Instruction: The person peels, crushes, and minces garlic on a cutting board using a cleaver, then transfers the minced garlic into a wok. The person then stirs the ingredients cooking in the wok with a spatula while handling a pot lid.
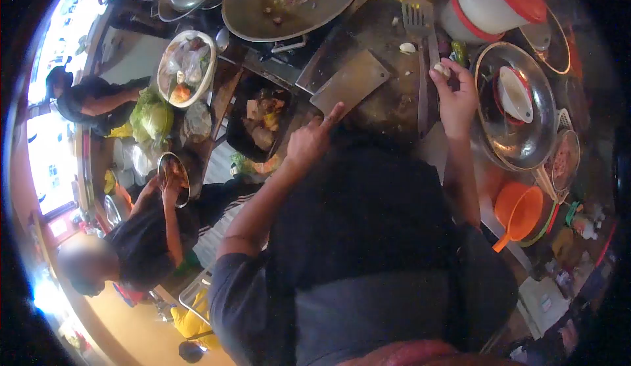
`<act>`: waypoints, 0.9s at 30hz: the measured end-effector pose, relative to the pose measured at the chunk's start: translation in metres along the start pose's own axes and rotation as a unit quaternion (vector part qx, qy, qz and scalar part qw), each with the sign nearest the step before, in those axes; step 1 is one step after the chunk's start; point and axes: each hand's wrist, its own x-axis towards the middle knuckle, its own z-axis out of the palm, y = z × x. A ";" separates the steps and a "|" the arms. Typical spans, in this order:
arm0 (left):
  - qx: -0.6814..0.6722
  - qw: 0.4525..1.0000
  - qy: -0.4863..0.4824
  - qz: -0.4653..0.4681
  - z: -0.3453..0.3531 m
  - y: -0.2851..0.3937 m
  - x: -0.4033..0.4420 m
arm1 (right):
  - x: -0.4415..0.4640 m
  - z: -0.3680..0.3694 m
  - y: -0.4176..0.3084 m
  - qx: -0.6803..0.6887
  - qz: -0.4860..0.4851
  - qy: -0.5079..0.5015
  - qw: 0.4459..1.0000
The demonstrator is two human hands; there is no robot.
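Observation:
My left hand [307,144] is closed around the handle of a cleaver [351,82], its index finger stretched along the blade. The wide blade lies over a dark, worn cutting board [388,113]. My right hand [458,100] pinches a pale garlic clove [442,69] between thumb and fingers, above the board's right side. Another garlic clove [407,48] rests on the board near the far end, with small bits scattered around. A slotted metal spatula [417,18] lies beside it, close to my right hand.
A wok [292,21] with chopped pieces sits at the back. On the right are a large metal basin [526,146], red-lidded tub [483,4] and orange dipper [519,208]. A black tray [230,129] of food lies left. A co-worker [141,241] handles a bowl; another person stands beyond.

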 end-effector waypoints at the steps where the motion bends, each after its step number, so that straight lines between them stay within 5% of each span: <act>1: 0.003 1.000 0.003 0.000 0.000 0.000 -0.003 | -0.003 0.000 0.001 0.001 0.001 -0.004 1.000; 6: -0.108 0.985 0.130 0.040 -0.028 0.016 -0.011 | -0.002 -0.001 -0.008 0.052 0.006 -0.005 0.999; 8: -0.164 0.945 0.279 0.046 -0.033 0.023 -0.010 | -0.007 -0.003 -0.005 0.019 -0.004 0.001 1.000; 10: -0.125 0.947 0.290 0.058 -0.006 0.007 -0.005 | -0.004 0.000 0.000 -0.009 -0.026 0.006 1.000; 12: 0.035 0.998 0.058 0.017 0.010 0.001 -0.005 | -0.008 0.005 0.007 0.042 0.033 -0.011 0.999; 17: 0.015 1.000 0.021 0.012 0.003 -0.002 -0.004 | -0.006 0.013 0.005 0.013 0.003 -0.031 0.999; 20: -0.328 0.917 0.164 0.155 0.003 -0.014 -0.005 | 0.000 0.027 -0.001 -0.003 -0.032 -0.056 0.998; 22: -0.649 0.754 0.027 -0.097 -0.041 -0.001 -0.024 | -0.010 0.046 -0.008 0.023 -0.041 -0.136 0.990; 26: -0.681 0.714 0.083 -0.141 -0.054 -0.007 -0.035 | -0.034 0.108 -0.015 0.003 -0.129 -0.213 0.969; 27: -0.643 0.742 0.105 -0.159 -0.055 -0.007 -0.035 | -0.036 0.130 -0.004 0.019 -0.142 -0.230 0.962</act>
